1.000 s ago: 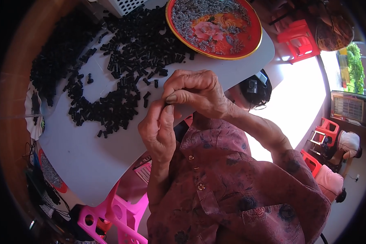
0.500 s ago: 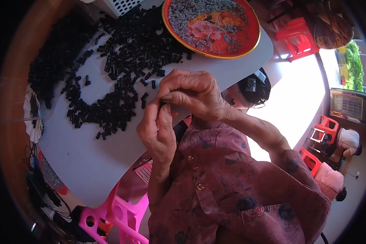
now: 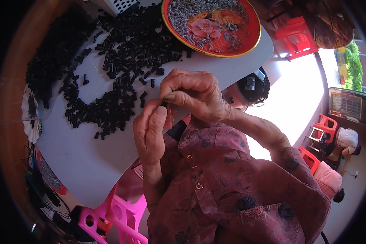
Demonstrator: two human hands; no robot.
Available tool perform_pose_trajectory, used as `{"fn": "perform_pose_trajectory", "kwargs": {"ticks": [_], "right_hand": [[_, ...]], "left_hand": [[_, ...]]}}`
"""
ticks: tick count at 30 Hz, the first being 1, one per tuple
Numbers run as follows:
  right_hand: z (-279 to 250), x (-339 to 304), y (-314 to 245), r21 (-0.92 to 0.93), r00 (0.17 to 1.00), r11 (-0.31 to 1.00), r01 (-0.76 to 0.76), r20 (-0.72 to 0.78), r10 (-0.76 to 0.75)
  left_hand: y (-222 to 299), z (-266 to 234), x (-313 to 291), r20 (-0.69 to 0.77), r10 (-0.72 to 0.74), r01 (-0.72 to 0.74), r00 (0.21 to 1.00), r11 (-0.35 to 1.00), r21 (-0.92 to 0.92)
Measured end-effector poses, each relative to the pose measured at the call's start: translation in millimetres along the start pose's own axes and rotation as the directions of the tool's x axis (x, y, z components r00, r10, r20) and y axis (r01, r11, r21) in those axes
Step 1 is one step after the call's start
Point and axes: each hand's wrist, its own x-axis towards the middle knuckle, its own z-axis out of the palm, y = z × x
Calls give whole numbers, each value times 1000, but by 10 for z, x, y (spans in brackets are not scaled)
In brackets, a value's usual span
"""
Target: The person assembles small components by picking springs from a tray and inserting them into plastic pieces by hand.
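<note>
Head view: left hand (image 3: 147,132), right hand (image 3: 196,95) pinch a dark piece (image 3: 164,104).
I'd align squarely; black parts (image 3: 112,67), ten o'clock.

Open tabletop (image 3: 81,158) left of my left hand (image 3: 150,132); I can slide through there. Above it, heaped short black pieces (image 3: 103,107) block me. Bare strip runs between my right hand (image 3: 195,95) and the red floral tray (image 3: 242,49); co-worker's head (image 3: 261,94) obstructs past the table edge, beside my forearm.
</note>
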Motion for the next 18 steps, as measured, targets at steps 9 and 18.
{"fn": "perform_pose_trajectory", "kwargs": {"ticks": [9, 18], "right_hand": [[22, 31, 42, 77, 994, 993, -91, -60, 96], [-25, 39, 62, -172, 997, 982, 78, 10, -77]], "left_hand": [[-31, 173, -25, -187, 275, -171, 943, 884, 436], [-63, 197, -34, -194, 321, -203, 927, 865, 459]]}}
